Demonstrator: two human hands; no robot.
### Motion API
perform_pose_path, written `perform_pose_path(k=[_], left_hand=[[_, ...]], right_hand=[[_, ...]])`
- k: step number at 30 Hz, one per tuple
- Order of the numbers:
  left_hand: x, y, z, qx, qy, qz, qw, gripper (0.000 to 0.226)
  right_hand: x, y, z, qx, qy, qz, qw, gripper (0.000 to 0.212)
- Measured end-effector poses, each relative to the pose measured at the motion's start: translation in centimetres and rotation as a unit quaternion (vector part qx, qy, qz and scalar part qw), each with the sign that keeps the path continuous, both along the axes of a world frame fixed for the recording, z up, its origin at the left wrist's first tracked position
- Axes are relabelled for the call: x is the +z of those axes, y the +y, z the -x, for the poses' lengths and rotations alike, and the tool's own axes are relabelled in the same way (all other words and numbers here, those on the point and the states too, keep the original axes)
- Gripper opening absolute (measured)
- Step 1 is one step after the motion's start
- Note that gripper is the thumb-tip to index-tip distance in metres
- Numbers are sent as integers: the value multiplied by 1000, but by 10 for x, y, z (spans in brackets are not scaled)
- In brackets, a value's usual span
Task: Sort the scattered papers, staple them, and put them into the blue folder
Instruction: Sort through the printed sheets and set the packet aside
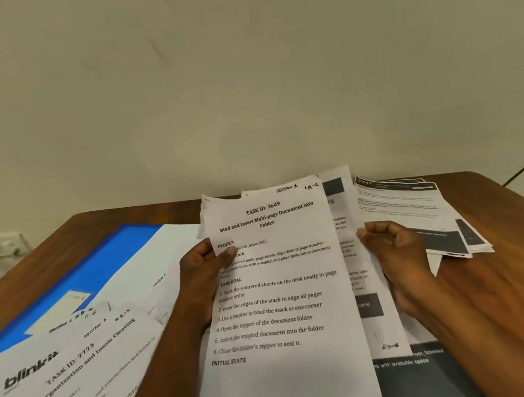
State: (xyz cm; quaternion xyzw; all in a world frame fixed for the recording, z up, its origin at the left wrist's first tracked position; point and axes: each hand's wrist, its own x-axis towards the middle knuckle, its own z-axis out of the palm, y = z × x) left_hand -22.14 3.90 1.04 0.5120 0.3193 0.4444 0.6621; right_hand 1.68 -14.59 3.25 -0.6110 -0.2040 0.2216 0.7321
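Holding one printed sheet [284, 296], left hand [201, 270]; right hand [392, 247] pinching another.

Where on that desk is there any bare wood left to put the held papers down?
Bare wood shows on the table at the right, between the fanned sheets and the near edge, and along the far left corner beyond the blue folder. The middle and left are crowded with papers under the left hand and right hand.
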Motion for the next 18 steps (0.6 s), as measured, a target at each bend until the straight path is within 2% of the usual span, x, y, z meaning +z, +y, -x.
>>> perform_pose_path(k=[4,11,18], left_hand=[[-5,-2,-9,14,21,-14,1000,29],[-8,-6,-15,31,59,-33,997,28],[-3,-14,-19,38,32,-19,999,32]], right_hand=[[-18,-1,1,21,21,9,1000,16],[-27,0,3,29,54,8,998,13],[-23,-3,8,62,65,7,996,21]])
